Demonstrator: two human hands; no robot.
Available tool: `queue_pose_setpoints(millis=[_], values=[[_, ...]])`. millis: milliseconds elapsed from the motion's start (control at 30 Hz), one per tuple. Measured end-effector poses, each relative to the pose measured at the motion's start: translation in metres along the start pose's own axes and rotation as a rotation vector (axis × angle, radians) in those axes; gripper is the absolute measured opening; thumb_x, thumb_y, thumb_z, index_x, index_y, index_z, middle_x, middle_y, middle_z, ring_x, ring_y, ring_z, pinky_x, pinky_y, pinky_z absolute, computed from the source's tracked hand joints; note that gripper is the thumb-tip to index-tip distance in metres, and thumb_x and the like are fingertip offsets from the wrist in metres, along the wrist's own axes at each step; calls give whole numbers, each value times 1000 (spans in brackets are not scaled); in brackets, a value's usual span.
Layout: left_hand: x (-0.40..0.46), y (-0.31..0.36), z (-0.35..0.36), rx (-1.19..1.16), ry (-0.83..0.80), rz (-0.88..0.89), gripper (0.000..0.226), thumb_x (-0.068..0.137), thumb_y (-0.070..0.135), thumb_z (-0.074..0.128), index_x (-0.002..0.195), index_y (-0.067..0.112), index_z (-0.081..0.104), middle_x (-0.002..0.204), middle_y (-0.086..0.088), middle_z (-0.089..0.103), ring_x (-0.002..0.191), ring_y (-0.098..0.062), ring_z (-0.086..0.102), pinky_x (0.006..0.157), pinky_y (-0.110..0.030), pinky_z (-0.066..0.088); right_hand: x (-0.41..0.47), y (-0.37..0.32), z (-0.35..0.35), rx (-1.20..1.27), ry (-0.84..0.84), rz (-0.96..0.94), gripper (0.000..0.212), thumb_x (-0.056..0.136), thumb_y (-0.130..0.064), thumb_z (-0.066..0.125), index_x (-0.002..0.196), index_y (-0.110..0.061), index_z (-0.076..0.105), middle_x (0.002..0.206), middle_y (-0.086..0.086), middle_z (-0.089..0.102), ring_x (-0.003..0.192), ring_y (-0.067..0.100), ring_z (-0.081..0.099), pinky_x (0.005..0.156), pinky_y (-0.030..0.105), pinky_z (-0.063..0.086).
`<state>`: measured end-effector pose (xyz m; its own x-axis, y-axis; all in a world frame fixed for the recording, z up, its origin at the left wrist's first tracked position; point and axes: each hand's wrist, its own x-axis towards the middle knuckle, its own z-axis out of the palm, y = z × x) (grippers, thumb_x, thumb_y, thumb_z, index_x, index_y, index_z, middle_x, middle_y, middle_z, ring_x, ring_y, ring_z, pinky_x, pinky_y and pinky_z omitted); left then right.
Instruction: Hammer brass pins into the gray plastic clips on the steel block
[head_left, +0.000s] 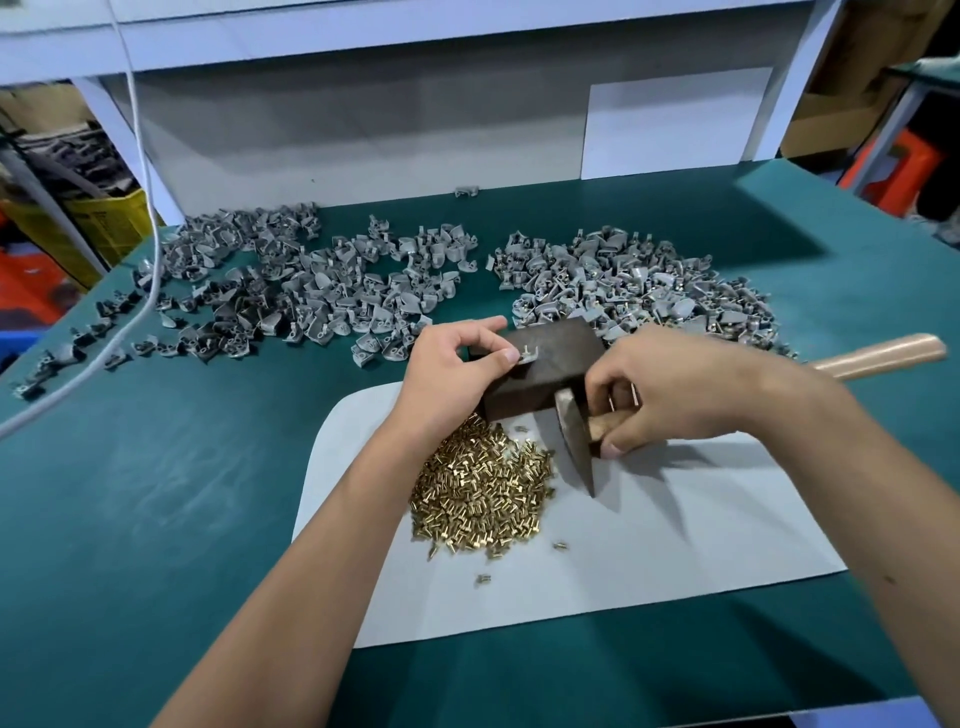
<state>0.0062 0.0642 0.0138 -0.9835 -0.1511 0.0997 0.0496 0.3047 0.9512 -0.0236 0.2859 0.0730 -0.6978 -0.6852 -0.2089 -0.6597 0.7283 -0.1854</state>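
The steel block sits on a white sheet near the middle of the green worktop. On the block's top face, at its 9 o'clock edge, lies one gray plastic clip with a brass pin standing upright in it. The left hand reaches in from 7 o'clock; its thumb and forefinger fingers pinch the clip from the left, the thumb tip touching the clip's near edge and the forefinger arched over it toward 12 o'clock.

The right hand comes in from 4 o'clock and grasps the hammer close to its head, fingers curled round the wooden handle, which runs out toward 3 o'clock behind the wrist. The dark head hangs just beside the block's 5 o'clock corner, its narrow end pointing down toward the sheet. A couple of thin pins seem to be tucked between the curled fingers, though that is hard to tell.

A heap of brass pins lies on the sheet at 6 o'clock of the block, just under the left wrist, with a few strays around it. Two spreads of gray clips lie farther back: a left pile at 10 o'clock and a right pile at 1 o'clock, the latter reaching up to the block's far edge. A white cable drapes across the left pile.
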Motion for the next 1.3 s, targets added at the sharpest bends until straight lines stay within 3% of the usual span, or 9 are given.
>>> queue_pose_setpoints(millis=[133, 233, 300, 367, 433, 700, 967, 1167, 1300], values=[[-1, 1, 0, 11, -11, 18, 12, 87, 10, 78, 79, 20, 80, 133, 1, 68, 121, -9, 62, 116, -47, 39, -2, 5, -4, 62, -15, 75, 15, 77, -43, 85, 78, -29, 78, 65, -16, 70, 61, -1, 62, 55, 13, 48], [-1, 1, 1, 43, -9, 26, 9, 86, 12, 79, 81, 19, 80, 134, 3, 67, 121, -8, 62, 115, -47, 40, 7, 7, -10, 75, 269, 66, 17, 82, -44, 80, 76, -29, 75, 65, -17, 69, 66, 2, 65, 70, 32, 58], [-1, 2, 2, 53, -10, 30, 9, 86, 12, 79, 81, 19, 81, 135, 1, 67, 123, -7, 61, 115, -46, 40, 18, 0, -5, 96, 427, 5, 16, 85, -47, 76, 92, -33, 72, 76, -17, 69, 74, 4, 64, 77, 36, 58], [-2, 3, 1, 39, -15, 39, 9, 86, 11, 78, 82, 18, 81, 135, -1, 67, 124, -7, 61, 113, -47, 43, 27, -7, 5, 103, 440, -82, 27, 86, -48, 75, 110, -36, 69, 88, -16, 68, 83, 9, 63, 80, 38, 56], [-2, 3, 1, 26, -21, 44, 13, 87, 11, 78, 80, 22, 80, 135, -1, 66, 124, -7, 61, 112, -48, 44, 34, -8, 16, 96, 451, -136, 32, 87, -45, 75, 116, -35, 69, 93, -12, 64, 88, 12, 59, 80, 40, 53], [-4, 6, 6, -6, -31, 90, 22, 90, 9, 74, 77, 27, 78, 134, -1, 67, 124, -5, 61, 114, -47, 42, 33, -1, 32, 222, 594, -208, 18, 87, -39, 77, 92, -23, 70, 86, -9, 59, 79, 10, 53, 72, 39, 50], [-5, 11, 7, -123, -52, 89, 35, 95, 1, 64, 67, 19, 72, 127, -5, 70, 124, -10, 63, 113, -46, 44, 37, -12, 37, 245, 619, -238, 35, 93, -48, 64, 77, -19, 53, 75, -11, 50, 73, 13, 48, 68, 42, 46], [-5, 15, 5, -185, -78, 124, 28, 94, 3, 63, 68, 11, 69, 127, -5, 70, 119, -8, 66, 87, -17, 51, 37, -15, 37, 208, 666, -297, 28, 98, -46, 56, 76, -34, 44, 71, -17, 43, 68, 9, 45, 63, 41, 46], [-5, 14, 6, -257, -90, 122, 20, 85, 20, 62, 73, 5, 68, 127, -5, 71, 120, -17, 66, 86, -26, 53, 38, -17, 39, 193, 734, -331, 27, 100, -38, 58, 75, -30, 49, 72, -17, 41, 67, 6, 39, 61, 29, 37]])
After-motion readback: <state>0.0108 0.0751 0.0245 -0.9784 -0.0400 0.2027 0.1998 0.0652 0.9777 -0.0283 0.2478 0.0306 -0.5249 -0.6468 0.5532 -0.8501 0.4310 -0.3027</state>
